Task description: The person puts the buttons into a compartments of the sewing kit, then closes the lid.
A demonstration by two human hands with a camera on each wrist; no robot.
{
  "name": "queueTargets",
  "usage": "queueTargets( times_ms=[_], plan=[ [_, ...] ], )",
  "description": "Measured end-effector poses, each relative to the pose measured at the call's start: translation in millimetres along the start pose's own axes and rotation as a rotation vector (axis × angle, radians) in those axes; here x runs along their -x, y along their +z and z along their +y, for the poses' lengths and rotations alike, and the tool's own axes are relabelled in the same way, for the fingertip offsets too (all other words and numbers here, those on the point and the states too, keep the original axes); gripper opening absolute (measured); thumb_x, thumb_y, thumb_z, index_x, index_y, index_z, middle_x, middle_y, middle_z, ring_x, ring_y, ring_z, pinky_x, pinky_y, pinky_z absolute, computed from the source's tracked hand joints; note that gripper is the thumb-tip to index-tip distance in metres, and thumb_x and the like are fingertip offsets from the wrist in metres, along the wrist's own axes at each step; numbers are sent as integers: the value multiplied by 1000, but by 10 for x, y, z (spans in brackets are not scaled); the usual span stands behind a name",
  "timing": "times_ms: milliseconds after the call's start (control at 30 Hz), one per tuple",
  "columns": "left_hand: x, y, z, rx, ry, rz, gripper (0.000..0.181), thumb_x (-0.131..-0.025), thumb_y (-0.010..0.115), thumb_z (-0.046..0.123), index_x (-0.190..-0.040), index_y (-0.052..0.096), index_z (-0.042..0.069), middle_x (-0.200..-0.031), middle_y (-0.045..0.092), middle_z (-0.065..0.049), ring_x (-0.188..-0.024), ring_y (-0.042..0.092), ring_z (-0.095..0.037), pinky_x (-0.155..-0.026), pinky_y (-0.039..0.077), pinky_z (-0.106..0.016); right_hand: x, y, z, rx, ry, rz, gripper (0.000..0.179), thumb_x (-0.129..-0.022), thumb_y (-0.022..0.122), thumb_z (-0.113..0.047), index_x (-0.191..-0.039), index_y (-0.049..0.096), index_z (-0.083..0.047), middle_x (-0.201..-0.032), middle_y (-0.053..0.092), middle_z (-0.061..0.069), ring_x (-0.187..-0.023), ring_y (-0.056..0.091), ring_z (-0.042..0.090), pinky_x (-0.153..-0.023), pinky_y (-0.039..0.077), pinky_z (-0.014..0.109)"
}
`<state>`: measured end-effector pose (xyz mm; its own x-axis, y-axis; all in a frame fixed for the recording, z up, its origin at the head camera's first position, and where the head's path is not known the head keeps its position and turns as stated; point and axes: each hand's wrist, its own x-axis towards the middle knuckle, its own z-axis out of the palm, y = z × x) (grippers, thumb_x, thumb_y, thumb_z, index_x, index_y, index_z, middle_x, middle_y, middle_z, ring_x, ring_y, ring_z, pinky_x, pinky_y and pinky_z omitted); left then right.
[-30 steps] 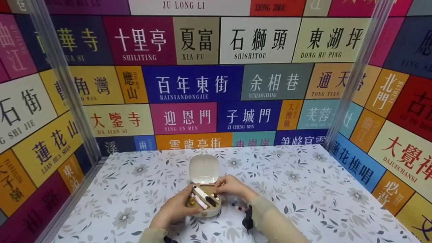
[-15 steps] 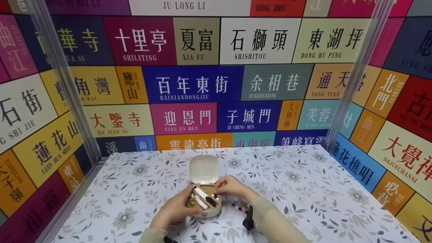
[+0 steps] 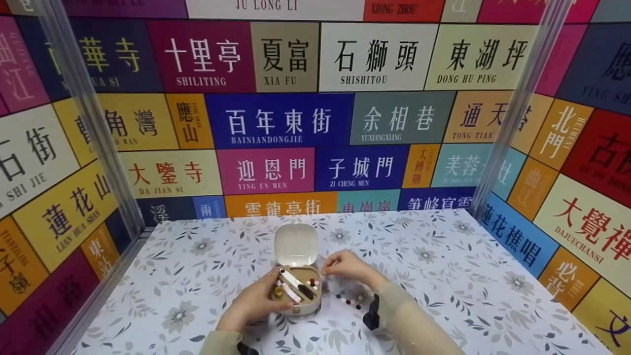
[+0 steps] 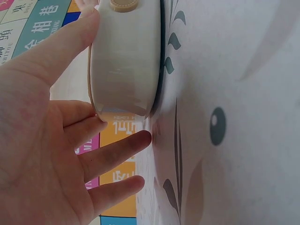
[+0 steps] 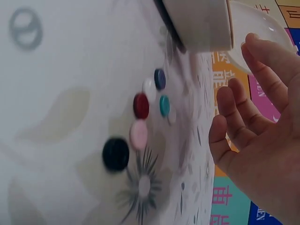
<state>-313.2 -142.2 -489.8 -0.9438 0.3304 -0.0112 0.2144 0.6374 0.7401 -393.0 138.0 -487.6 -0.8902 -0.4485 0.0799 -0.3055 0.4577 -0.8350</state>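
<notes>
A small cream hinged box (image 3: 306, 309) stands on the table with its lid (image 3: 296, 245) raised. My left hand (image 3: 254, 301) grips its left side, the thumb at the front and fingers behind. Inside lie a white stick with a dark end (image 3: 294, 281), a pinkish strip (image 3: 290, 292), and a gold round piece (image 3: 278, 292). Red and pale buttons (image 3: 313, 283) fill the right compartment. My right hand (image 3: 352, 266) hovers just right of the box, fingers loosely bent, with nothing visible between them. Loose buttons (image 5: 141, 106), including red, pink and black ones, lie below it on the table.
A white tablecloth (image 3: 424, 256) with grey flowers and leaves covers the table. Colourful sign-patterned panels (image 3: 276, 121) enclose the back and both sides, with clear strips (image 3: 508, 108) at the corners.
My right hand has drawn back rightward from the box's right compartment, uncovering the buttons there. My left hand keeps its grip on the box. The head view has shifted slightly.
</notes>
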Motion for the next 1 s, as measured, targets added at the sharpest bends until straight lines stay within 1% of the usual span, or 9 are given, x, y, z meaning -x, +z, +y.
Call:
queueTargets(
  times_ms=[100, 233, 333, 467, 567, 667, 767, 867, 1000],
  plan=[
    [-3, -10, -14, -3, -2, 5, 109, -70, 82, 51, -154, 26, 10, -155, 30, -17, -137, 32, -41, -110, 23, -61, 24, -62, 63, -3, 8, -7, 14, -82, 74, -11, -89, 74, 0, -80, 68, -2, -60, 45, 5, -54, 38, 18],
    [-6, -12, -26, -7, -2, 3, 110, -69, 81, 53, -154, 27, 10, -155, 29, -16, -138, 32, -39, -111, 23, -59, 63, -141, 172, -3, 10, -32, 15, -83, 73, -11, -90, 74, 2, -84, 70, 0, -68, 52, 6, -61, 43, 19],
    [-3, -12, -31, -28, 23, 5, 108, -71, 81, 52, -153, 27, 7, -154, 30, -18, -138, 32, -40, -111, 24, -58, 98, -198, 251, -4, 34, -51, 16, -84, 73, -12, -93, 74, 2, -86, 72, 2, -71, 57, 7, -67, 48, 21],
    [8, -13, -26, -61, 56, 10, 106, -74, 80, 51, -152, 27, 2, -153, 30, -22, -137, 32, -42, -111, 25, -58, 130, -254, 325, -1, 72, -62, 17, -86, 72, -13, -98, 75, -1, -91, 72, 2, -75, 59, 8, -71, 50, 22],
    [9, -12, -17, -52, 50, 8, 106, -73, 80, 51, -152, 27, 3, -153, 31, -22, -137, 32, -42, -111, 25, -58, 142, -276, 350, -1, 92, -65, 18, -86, 72, -12, -99, 74, -1, -91, 72, 2, -73, 57, 8, -70, 49, 23],
    [8, -9, -9, -44, 41, 8, 107, -72, 81, 51, -152, 27, 4, -153, 31, -21, -137, 32, -42, -111, 25, -58, 167, -296, 359, 18, 107, -73, 17, -85, 72, -11, -99, 75, -2, -89, 71, 0, -68, 52, 7, -64, 45, 22],
    [8, -7, 0, -37, 32, 7, 108, -71, 81, 51, -153, 27, 5, -153, 31, -21, -137, 32, -41, -111, 24, -58, 201, -319, 366, 30, 116, -83, 19, -83, 73, -8, -101, 75, -2, -90, 71, 1, -66, 49, 8, -61, 42, 22],
    [8, -5, 4, -33, 31, 3, 108, -72, 81, 51, -153, 27, 5, -153, 30, -20, -138, 32, -41, -111, 23, -58, 232, -339, 378, 16, 125, -107, 25, -79, 73, -4, -104, 74, -1, -96, 72, 5, -71, 54, 8, -65, 46, 22],
    [-7, -4, 11, -28, 24, -2, 108, -72, 81, 52, -153, 26, 5, -154, 30, -20, -138, 31, -40, -112, 23, -58, 254, -351, 392, -5, 131, -149, 28, -76, 74, 0, -104, 75, -3, -101, 73, 8, -81, 63, 11, -73, 52, 22]
  ],
)
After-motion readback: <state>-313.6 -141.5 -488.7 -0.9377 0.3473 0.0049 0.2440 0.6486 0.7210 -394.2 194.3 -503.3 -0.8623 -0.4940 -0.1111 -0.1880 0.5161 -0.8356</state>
